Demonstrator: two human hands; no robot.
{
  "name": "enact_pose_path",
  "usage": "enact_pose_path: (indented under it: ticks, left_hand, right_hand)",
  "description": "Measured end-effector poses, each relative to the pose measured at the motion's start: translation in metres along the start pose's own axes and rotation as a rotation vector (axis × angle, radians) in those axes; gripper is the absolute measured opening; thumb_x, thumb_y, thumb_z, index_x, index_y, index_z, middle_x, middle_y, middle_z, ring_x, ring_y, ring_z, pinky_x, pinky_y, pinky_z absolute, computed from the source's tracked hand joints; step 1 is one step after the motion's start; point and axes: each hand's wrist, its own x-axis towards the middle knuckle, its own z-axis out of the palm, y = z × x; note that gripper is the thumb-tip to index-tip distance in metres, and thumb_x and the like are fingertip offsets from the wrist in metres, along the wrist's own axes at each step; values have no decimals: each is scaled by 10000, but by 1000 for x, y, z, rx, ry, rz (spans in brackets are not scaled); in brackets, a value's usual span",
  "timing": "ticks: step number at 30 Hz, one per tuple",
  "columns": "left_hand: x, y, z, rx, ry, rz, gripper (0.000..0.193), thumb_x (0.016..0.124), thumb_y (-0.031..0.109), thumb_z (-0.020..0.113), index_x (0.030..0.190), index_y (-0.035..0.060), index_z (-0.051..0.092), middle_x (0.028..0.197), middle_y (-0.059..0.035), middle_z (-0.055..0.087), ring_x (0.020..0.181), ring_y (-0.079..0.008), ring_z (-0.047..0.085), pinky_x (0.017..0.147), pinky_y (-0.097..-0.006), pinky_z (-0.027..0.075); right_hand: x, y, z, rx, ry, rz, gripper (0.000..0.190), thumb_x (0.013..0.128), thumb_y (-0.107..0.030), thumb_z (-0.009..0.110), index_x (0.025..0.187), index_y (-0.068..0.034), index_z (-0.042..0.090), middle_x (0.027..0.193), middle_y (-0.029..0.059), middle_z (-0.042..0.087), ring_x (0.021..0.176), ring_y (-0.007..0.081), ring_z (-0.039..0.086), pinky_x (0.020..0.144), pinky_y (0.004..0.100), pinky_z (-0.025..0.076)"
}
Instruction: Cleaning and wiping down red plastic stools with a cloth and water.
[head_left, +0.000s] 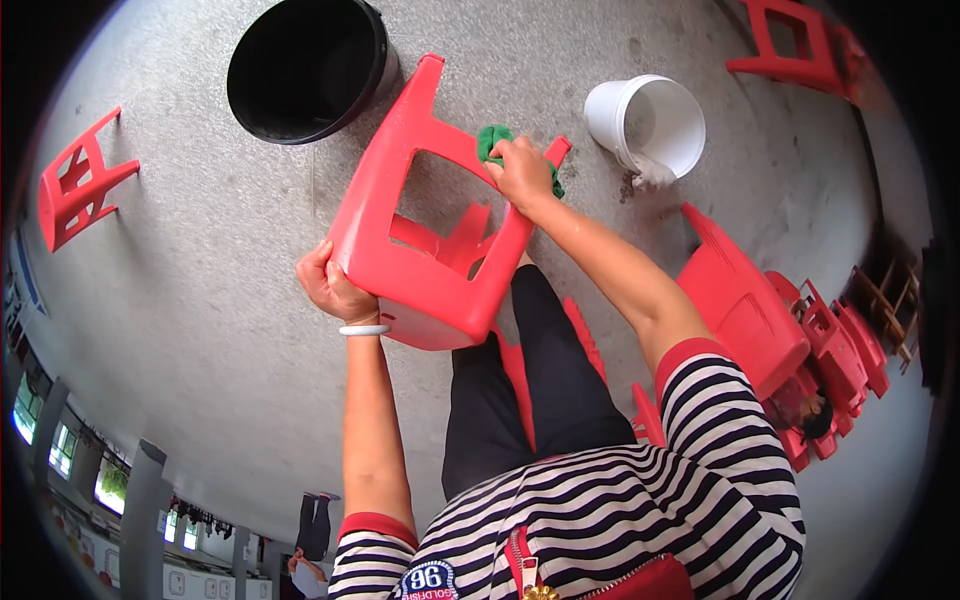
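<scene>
A red plastic stool (375, 247) is held tilted in front of me, its legs pointing away and its seat towards my lap. With my left hand (336, 285) I grip the stool's seat edge at its left side; a pale bracelet is on that wrist. My right hand (519, 171) holds a green cloth (493, 142) against the crosspiece between two legs, and part of the cloth shows on the far side of the right leg. Through the stool's side opening, its other legs are visible.
A black tub (307, 71) stands beyond the stool. To the right, a white bucket (611, 112) lies tipped with a pale rag at its mouth. Other red stools (86, 180) stand at left and upper right. Red chairs (742, 300) and a person (810, 412) are at right.
</scene>
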Motion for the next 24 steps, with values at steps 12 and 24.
enact_pose_path:
  ticks: [12,24]
  left_hand:
    - [-1,-4,-4,62,-46,50,263,841,192,473,934,1,628,986,-127,591,945,-254,545,897,-416,444]
    - [0,1,12,16,-13,1,265,842,192,473,931,-7,625,949,-129,578,936,-267,542,901,-406,441]
  right_hand:
    - [-11,13,-5,10,-14,21,216,812,-279,761,945,-123,690,999,174,636,955,383,631,825,482,521]
    - [91,-92,25,27,133,-76,223,807,-280,753,962,-132,690,999,152,634,943,374,628,836,466,514]
